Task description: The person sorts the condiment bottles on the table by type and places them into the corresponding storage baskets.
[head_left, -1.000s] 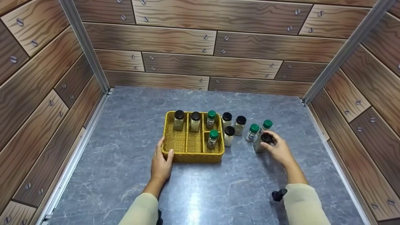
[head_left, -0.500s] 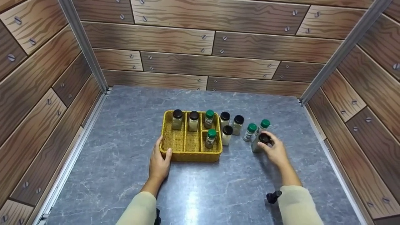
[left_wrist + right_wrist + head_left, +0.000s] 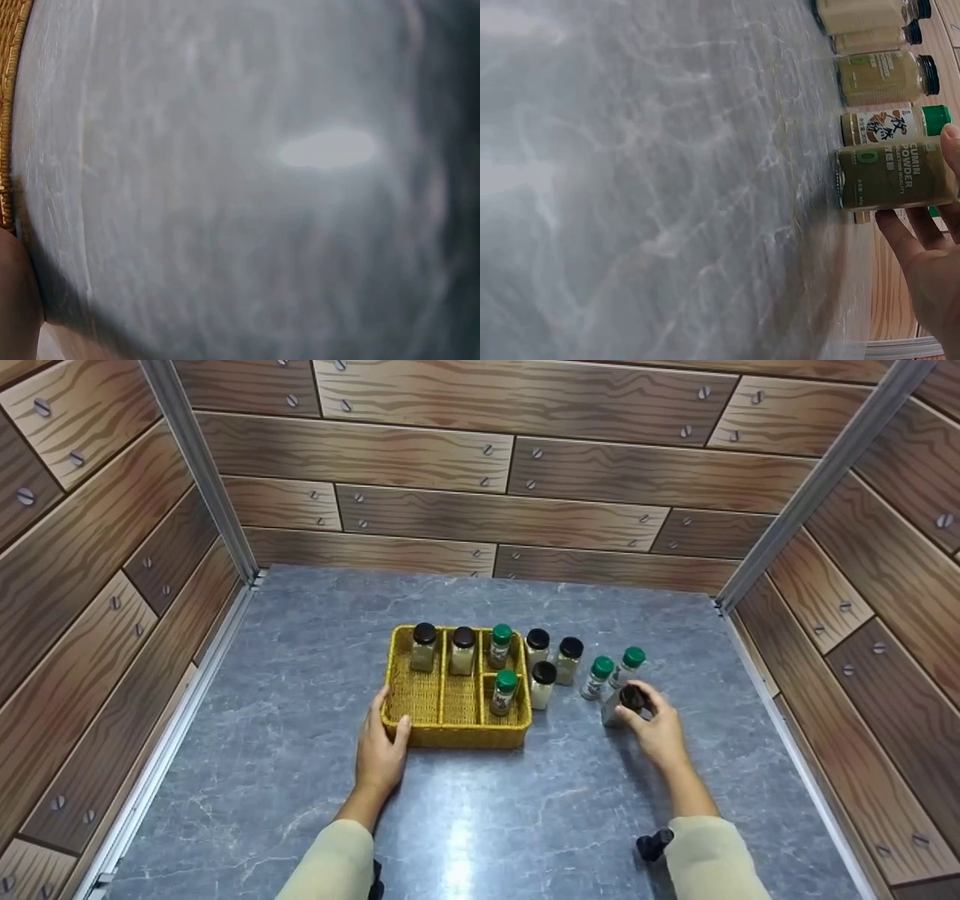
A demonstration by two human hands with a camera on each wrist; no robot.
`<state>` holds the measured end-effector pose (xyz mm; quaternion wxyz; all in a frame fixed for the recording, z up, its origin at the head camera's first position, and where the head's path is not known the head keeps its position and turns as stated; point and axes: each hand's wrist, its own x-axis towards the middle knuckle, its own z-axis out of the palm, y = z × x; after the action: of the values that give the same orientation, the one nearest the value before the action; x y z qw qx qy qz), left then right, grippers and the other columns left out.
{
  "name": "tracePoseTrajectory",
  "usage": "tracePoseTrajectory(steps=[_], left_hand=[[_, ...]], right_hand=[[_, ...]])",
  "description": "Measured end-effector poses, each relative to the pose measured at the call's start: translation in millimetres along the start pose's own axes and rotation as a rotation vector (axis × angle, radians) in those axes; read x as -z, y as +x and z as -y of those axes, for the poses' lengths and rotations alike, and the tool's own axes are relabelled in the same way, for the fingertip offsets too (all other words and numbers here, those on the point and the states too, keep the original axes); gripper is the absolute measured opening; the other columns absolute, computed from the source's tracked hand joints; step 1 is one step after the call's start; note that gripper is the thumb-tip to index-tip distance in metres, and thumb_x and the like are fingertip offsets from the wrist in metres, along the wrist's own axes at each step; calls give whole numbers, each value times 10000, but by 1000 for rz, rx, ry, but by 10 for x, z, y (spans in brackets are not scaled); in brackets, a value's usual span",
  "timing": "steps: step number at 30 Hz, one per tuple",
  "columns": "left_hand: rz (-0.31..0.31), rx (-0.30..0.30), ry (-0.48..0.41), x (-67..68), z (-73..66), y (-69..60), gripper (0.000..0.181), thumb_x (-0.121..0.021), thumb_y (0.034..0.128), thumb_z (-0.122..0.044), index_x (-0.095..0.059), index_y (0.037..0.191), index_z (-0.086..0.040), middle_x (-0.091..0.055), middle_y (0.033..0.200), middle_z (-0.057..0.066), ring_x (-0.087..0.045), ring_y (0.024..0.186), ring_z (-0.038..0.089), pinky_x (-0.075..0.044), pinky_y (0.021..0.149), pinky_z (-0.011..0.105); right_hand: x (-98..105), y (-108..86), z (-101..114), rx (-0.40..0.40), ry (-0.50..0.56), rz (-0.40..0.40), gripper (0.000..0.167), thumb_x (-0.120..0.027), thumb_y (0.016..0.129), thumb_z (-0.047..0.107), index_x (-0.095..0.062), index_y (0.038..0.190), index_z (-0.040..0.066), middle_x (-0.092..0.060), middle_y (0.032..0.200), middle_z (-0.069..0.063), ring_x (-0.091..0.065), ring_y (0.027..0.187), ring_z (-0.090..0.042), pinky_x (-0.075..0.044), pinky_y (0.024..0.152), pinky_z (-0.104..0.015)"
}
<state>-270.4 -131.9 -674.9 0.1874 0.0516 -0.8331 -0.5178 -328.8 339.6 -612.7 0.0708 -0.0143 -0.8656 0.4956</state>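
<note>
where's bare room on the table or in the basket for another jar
The table is bare between basket and back wall, and midway between the sleeves. In the basket, the fronts of the left compartment and middle compartment are free. Right of it is crowded with jars, up to the right hand.

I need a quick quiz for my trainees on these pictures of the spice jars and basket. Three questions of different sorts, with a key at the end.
1. Multiple choice: what does the label on the jar in the right hand read? A) Chili powder B) Cumin powder C) Black pepper
2. True or false: the left hand grips the basket at its near left corner.
3. Count: how many green-capped jars stand inside the basket?

Key: 1. B; 2. True; 3. Two.
</note>
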Motion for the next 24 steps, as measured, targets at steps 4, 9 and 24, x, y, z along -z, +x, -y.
tracePoseTrajectory(steps=[4,9,24], left_hand=[[-5,0,7,4,4,12,668,-674,1058,-277,-395,1662,-216,-502,1664,207,-519,1509,442,-419,1250,622],[-9,0,22,10,9,30,667,-671,1060,-281,-394,1662,-208,-495,1668,212,-513,1510,453,-419,1244,637],[-2,-19,30,-1,-6,2,662,-662,1064,-277,-384,1659,-191,-486,1678,204,-501,1520,460,-421,1241,641]], right_hand=[[18,-25,37,-11,-1,14,571,-820,955,76,-626,1492,43,-563,1584,-282,-551,1489,-434,-498,1192,-551],[27,-87,90,-28,19,52,615,-840,952,151,-615,1514,44,-561,1590,-270,-595,1433,-378,-550,1109,-276],[16,-328,546,-107,298,42,631,-835,949,107,-588,1524,26,-553,1565,-198,-650,1187,77,-597,944,-149]])
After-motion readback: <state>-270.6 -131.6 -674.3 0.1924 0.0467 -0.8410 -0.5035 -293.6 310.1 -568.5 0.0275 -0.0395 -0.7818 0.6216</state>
